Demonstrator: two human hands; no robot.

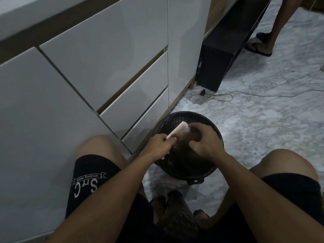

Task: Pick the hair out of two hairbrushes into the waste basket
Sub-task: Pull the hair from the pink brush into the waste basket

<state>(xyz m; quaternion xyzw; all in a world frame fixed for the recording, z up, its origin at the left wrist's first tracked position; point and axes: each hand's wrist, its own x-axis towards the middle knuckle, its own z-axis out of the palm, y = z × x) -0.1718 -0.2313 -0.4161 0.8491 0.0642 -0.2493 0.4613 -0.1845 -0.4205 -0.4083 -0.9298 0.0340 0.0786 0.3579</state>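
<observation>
White drawers [133, 95] along left. Marble floor [263, 120]. Pale cord [219, 97] coiled by black plug [203, 92], near dark box [215, 64]. Bystander's leg [278, 20], sandal [257, 48] at top right. Dark woven stool [178, 220] below.

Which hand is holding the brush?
The left hand grips the pale brush by its handle. The right hand only picks at its bristles, over the black basket.

Your pale hairbrush [180, 131] tilted over the basket, bristles facing right, dark brown hair clump just beside it, round black waste basket [217, 137] on the floor.
</observation>
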